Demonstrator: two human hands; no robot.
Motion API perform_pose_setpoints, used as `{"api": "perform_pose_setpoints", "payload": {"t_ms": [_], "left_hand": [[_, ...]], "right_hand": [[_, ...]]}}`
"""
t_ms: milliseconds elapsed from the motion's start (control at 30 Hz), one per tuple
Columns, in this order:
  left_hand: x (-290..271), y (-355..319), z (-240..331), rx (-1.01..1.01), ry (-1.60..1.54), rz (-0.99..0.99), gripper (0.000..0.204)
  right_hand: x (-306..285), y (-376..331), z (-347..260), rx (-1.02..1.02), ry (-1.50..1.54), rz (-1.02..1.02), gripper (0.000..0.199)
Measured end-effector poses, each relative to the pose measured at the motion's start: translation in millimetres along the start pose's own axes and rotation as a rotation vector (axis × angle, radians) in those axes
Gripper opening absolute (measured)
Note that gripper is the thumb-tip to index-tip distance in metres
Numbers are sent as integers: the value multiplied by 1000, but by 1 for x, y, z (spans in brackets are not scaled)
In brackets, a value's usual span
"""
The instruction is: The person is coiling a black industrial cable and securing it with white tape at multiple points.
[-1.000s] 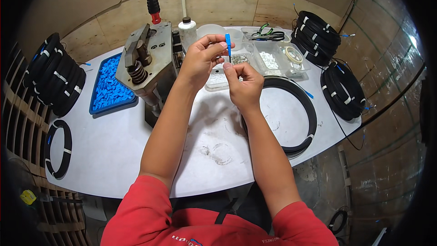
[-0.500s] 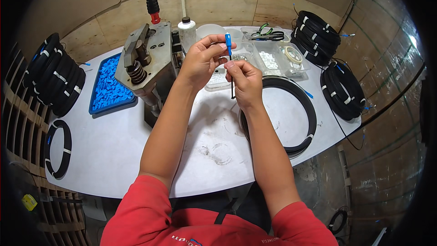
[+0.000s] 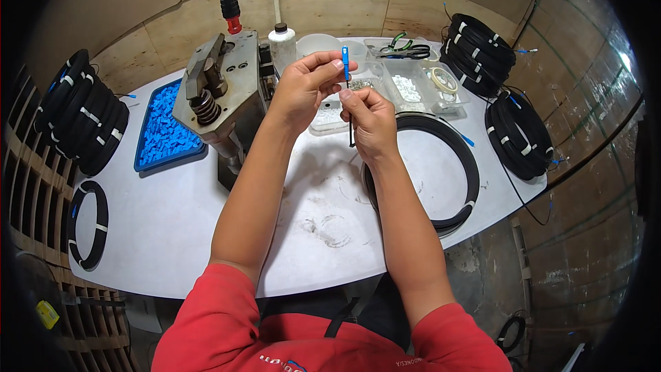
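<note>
My left hand [image 3: 306,86] pinches a blue fiber-optic connector [image 3: 345,57] between thumb and fingers, its tip pointing up. A black cable [image 3: 352,134] runs down out of the connector. Just below, my right hand [image 3: 372,120] is closed on that cable, thumb against the curled fingers. Both hands are raised over the middle of the white table. Under my right forearm lies a coil of black cable [image 3: 473,172] tied with white bands. Whether the held cable belongs to this coil is hidden by my hand.
Left of my arms stands a metal press [image 3: 237,62], with a blue tray [image 3: 141,167] of small blue parts beside it. Behind my hands are a white bottle [image 3: 281,45], clear boxes [image 3: 451,107] and green-handled pliers [image 3: 399,45]. Banded cable coils [image 3: 89,117] stack at left, others [image 3: 520,134] at right.
The blue connector has turned slightly between my left fingers and now shows a different side. Both hands stay in nearly the same place.
</note>
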State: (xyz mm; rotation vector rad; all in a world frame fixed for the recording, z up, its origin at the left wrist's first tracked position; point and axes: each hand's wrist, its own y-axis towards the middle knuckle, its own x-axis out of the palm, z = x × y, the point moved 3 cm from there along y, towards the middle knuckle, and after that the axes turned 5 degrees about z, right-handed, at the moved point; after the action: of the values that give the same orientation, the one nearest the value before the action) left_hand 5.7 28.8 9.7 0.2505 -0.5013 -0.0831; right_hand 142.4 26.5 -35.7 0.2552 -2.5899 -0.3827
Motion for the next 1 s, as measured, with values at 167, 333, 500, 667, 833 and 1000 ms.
{"api": "perform_pose_setpoints", "payload": {"t_ms": [167,333,500,667,833,1000], "left_hand": [[0,-1,1,-17,5,-10,22],[0,0,-1,-53,-27,-34,22],[-6,2,-3,-44,-15,-25,22],[-5,2,-4,-70,-4,-35,21],[-7,3,-5,-47,-14,-18,21],[-6,3,-6,-74,-26,-54,21]], "right_hand": [[-2,0,2,23,-26,-26,19],[0,0,3,-15,-3,-13,21],[-1,-1,1,-11,-38,-12,21],[-2,0,0,-23,-43,-24,22],[1,-2,-1,-13,-90,-39,21],[1,-3,-4,-17,-124,-36,22]]}}
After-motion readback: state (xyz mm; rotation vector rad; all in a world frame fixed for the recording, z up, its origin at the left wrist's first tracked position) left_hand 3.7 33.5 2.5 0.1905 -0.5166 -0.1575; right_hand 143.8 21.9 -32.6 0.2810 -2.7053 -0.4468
